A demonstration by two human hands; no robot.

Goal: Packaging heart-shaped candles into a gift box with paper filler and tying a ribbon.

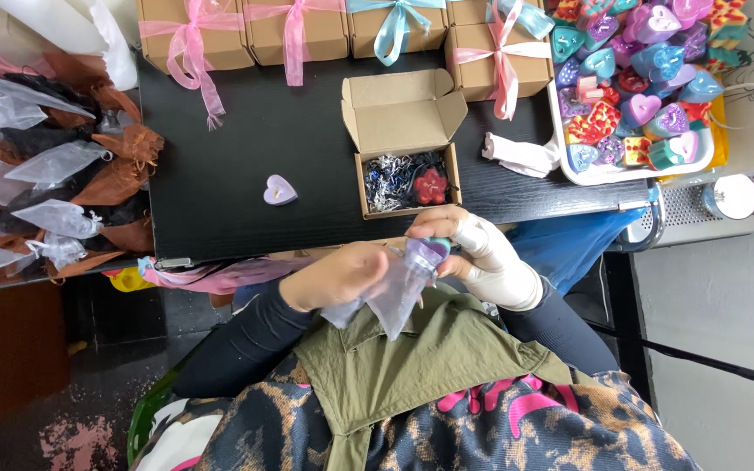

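My left hand [338,275] grips a sheer white organza pouch [392,296] held over my lap. My right hand [460,240], wrapped in a white bandage or glove, pinches a heart-shaped purple and teal candle [428,250] at the pouch's mouth. Just beyond my hands, an open brown cardboard box [403,148] sits on the black table [220,157]; inside it lie shredded dark and silver filler and a red flower-shaped candle [430,186]. A lone lilac heart candle [279,190] rests on the table to the left of the box.
Closed brown boxes tied with pink and blue ribbons [290,30] line the table's far edge. A white tray [569,161] of several coloured heart candles stands at the right. A heap of sheer and brown pouches [37,174] lies at the left. A crumpled white cloth [521,155] lies beside the tray.
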